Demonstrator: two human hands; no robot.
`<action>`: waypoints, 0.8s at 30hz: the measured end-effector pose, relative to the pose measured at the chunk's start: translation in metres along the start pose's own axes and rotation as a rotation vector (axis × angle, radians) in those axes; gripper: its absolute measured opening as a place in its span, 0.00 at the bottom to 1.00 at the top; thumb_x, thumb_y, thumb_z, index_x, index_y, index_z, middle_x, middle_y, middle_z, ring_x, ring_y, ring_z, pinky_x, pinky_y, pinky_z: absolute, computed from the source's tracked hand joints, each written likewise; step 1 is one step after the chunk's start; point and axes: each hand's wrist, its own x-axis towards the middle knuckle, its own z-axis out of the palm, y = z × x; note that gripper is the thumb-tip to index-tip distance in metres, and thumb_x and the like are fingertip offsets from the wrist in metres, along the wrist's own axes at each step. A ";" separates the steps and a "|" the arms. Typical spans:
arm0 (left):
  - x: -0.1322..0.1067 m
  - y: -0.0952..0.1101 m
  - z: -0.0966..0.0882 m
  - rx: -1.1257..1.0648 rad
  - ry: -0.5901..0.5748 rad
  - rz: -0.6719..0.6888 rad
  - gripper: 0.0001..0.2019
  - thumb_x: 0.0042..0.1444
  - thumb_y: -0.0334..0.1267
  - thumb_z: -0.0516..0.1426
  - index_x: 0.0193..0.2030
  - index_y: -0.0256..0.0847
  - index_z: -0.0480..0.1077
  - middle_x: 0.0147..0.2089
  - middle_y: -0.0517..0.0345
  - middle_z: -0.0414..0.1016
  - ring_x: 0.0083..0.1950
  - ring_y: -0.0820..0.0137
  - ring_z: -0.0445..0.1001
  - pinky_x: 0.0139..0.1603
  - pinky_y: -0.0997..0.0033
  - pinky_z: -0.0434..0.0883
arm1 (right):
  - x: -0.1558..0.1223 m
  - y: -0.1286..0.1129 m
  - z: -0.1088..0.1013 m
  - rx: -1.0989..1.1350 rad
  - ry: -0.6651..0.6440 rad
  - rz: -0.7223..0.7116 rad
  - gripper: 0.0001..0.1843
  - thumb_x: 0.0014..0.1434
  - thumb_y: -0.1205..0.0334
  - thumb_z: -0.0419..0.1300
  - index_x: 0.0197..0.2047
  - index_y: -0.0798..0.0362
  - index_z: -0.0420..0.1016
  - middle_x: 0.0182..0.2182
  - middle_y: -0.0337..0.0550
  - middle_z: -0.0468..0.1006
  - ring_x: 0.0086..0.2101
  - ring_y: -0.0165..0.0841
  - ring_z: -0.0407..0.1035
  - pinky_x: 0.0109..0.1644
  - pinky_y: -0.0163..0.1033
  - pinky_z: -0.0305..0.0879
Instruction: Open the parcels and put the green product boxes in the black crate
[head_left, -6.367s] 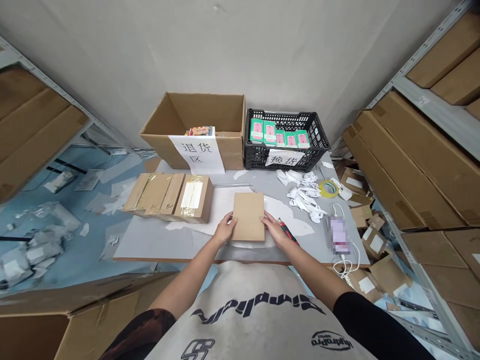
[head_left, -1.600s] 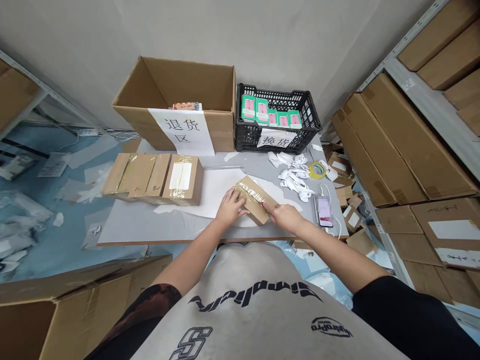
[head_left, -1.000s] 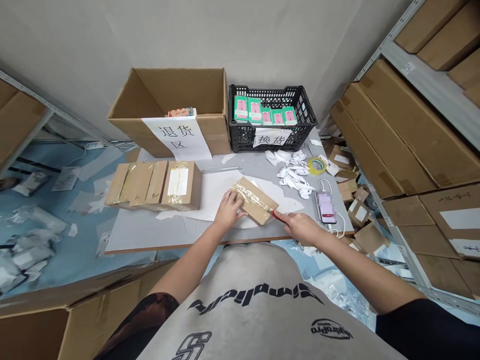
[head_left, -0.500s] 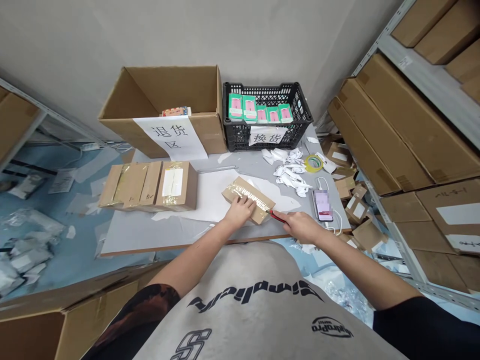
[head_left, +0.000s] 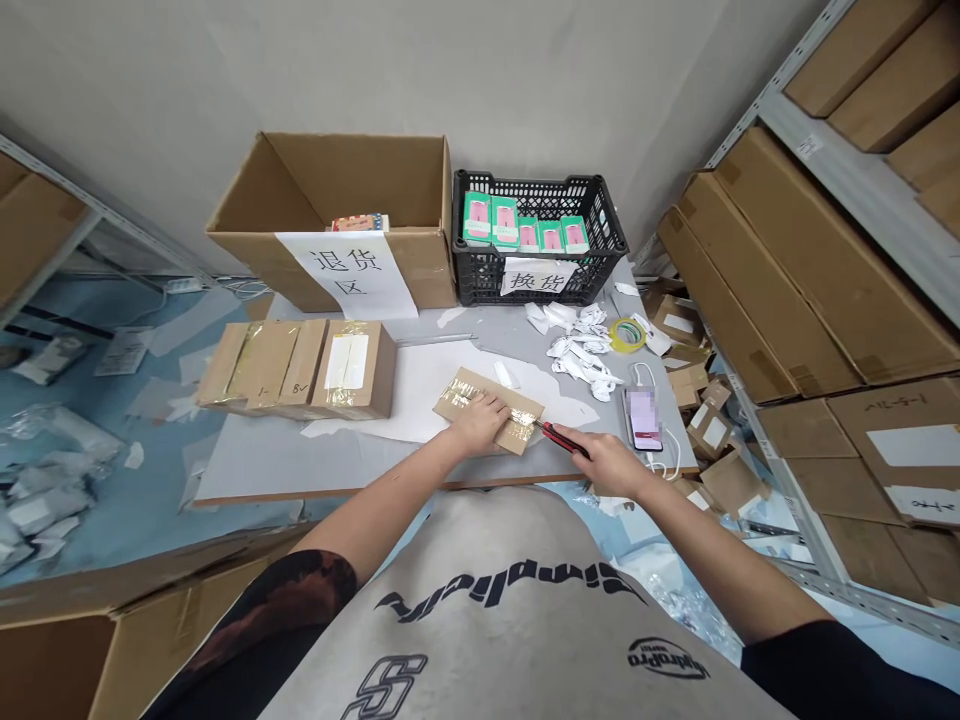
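A small brown cardboard box (head_left: 459,389) lies at an angle on the white sheet near the table's front edge, shiny tape along its top. My left hand (head_left: 481,424) rests over the middle of it with bent fingers, holding it down. In my right hand (head_left: 606,462) is a red and black utility knife (head_left: 564,438). Its blade tip meets the tape at the box's right end; how deep it goes I cannot tell. Just behind the box lies a small white piece (head_left: 505,374).
Taped boxes (head_left: 300,370) stand at left. Behind are a large open carton (head_left: 247,262) and a black crate (head_left: 536,292) holding green-and-pink packages. Crumpled paper (head_left: 581,360), a tape roll (head_left: 627,334) and a plugged-in phone (head_left: 643,418) lie at right. Shelving with cartons (head_left: 840,260) flanks the right side.
The box's top now shows plain cardboard and tape where printed white marks were. A white piece has appeared behind it. My right hand has shifted slightly right, showing more of the knife.
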 end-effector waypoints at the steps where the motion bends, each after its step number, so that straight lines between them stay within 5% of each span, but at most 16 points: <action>1: 0.000 -0.001 -0.001 -0.030 -0.006 -0.019 0.30 0.42 0.50 0.68 0.51 0.38 0.70 0.50 0.45 0.72 0.53 0.52 0.68 0.56 0.54 0.61 | 0.000 0.002 0.001 0.041 0.007 0.001 0.33 0.63 0.66 0.50 0.70 0.40 0.57 0.53 0.40 0.79 0.46 0.37 0.75 0.50 0.40 0.68; 6: -0.009 -0.008 -0.008 -0.096 -0.015 -0.133 0.29 0.42 0.45 0.68 0.53 0.47 0.70 0.50 0.48 0.71 0.53 0.52 0.68 0.55 0.55 0.63 | 0.013 0.005 0.010 0.265 0.071 -0.001 0.33 0.61 0.69 0.51 0.68 0.40 0.61 0.60 0.36 0.72 0.54 0.36 0.71 0.59 0.42 0.65; 9: -0.024 -0.015 -0.013 -0.088 0.007 -0.206 0.28 0.43 0.45 0.68 0.53 0.46 0.70 0.51 0.47 0.71 0.53 0.51 0.68 0.55 0.54 0.64 | 0.028 0.001 0.018 0.437 0.054 0.044 0.33 0.61 0.68 0.50 0.68 0.41 0.61 0.53 0.39 0.78 0.41 0.33 0.76 0.49 0.41 0.71; 12: -0.037 -0.025 -0.018 -0.086 0.010 -0.245 0.28 0.43 0.43 0.68 0.53 0.45 0.69 0.53 0.48 0.70 0.53 0.53 0.69 0.56 0.56 0.65 | 0.043 -0.007 0.029 0.640 -0.011 0.121 0.33 0.62 0.66 0.49 0.70 0.42 0.57 0.37 0.37 0.80 0.23 0.26 0.68 0.34 0.36 0.71; 17: -0.047 -0.037 -0.020 -0.103 -0.004 -0.310 0.29 0.42 0.42 0.68 0.52 0.42 0.68 0.53 0.47 0.71 0.54 0.53 0.70 0.55 0.58 0.67 | 0.066 -0.024 0.044 0.834 -0.046 0.171 0.33 0.63 0.65 0.49 0.71 0.41 0.56 0.27 0.33 0.73 0.21 0.25 0.63 0.30 0.33 0.68; 24: -0.044 -0.035 -0.015 -0.065 -0.081 -0.483 0.37 0.45 0.65 0.62 0.57 0.44 0.67 0.52 0.44 0.73 0.54 0.49 0.72 0.50 0.55 0.68 | 0.084 -0.041 0.054 0.812 -0.056 0.241 0.33 0.64 0.66 0.48 0.71 0.42 0.55 0.26 0.33 0.72 0.19 0.23 0.62 0.27 0.30 0.66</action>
